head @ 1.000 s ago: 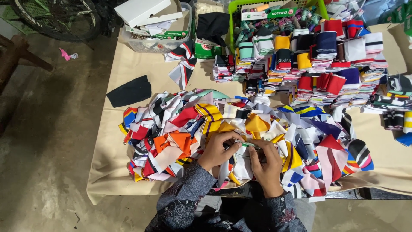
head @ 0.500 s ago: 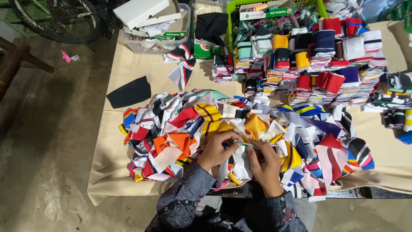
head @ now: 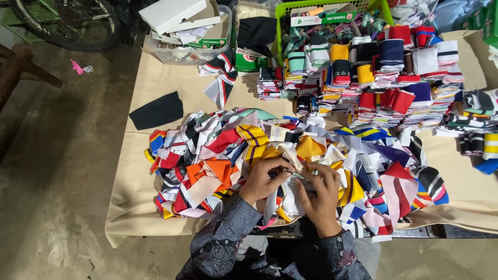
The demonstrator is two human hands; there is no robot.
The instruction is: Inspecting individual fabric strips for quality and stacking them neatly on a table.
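Both hands work at the middle of the near edge of the desk (head: 155,83), which is covered with a beige cloth. The left hand (head: 265,179) and the right hand (head: 320,199) meet over a small pale fabric strip (head: 296,175), each pinching 1 end of it between thumb and fingertips; both are closed on that piece, not released. The strip sits on top of the loose heap of knit trim pieces (head: 218,155), which spreads along the near half of the desk from the left side toward the right.

Handling judgement: the strip appears light, soft and limp, with no stiffness of its own. It will likely sag or fold where unsupported, so a pinch at the 2 ends or along 1 edge should keep it flat. It does not look fragile or slippery; the ribbed knit should give the fingers grip. Neighbouring pieces lie overlapped, so lifting 1 may drag others.

Surroundings: sorted stacks of folded trim (head: 373,88) stand along the far right part of the desk. A green basket (head: 282,13) sits at the far edge, with a clear bin (head: 187,49) holding white boxes toward the far left corner. A black fabric piece (head: 155,110) lies alone near the left edge. Patterned dark sleeves cover both forearms.
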